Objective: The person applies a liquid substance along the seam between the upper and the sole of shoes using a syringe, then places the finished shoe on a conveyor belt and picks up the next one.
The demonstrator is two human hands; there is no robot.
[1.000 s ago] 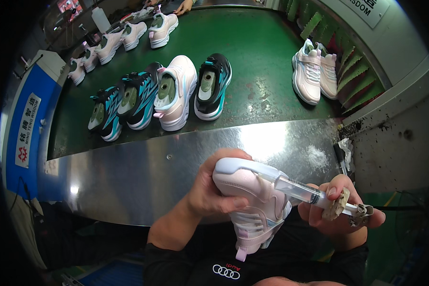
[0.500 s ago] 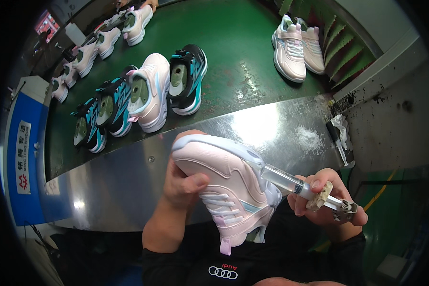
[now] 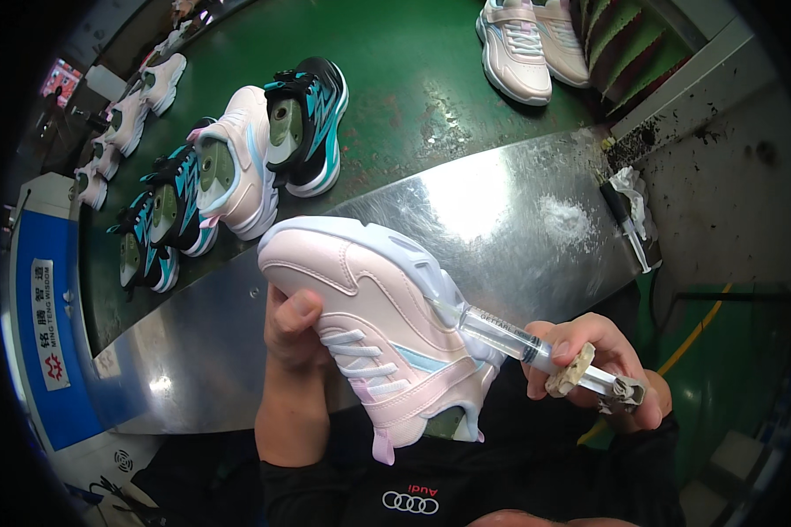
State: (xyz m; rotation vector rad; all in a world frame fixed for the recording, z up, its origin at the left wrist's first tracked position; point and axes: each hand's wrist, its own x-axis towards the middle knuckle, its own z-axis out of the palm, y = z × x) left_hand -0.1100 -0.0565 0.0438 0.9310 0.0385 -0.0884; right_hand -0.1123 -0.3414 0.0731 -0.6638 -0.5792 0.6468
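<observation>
Head view: left hand grips a pink shoe, now turned upper-side up. Right hand clasps a syringe, its tip now at the sole edge.

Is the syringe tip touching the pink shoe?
Touching. The head view shows the syringe, held in the right hand, with its tip meeting the sole edge of the pink shoe, no gap between them. The left hand grips the shoe.

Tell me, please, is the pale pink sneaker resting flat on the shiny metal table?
No, the pale pink sneaker is gripped by the left hand above the shiny metal table, while the right hand holds a clear syringe against its sole edge.
</observation>
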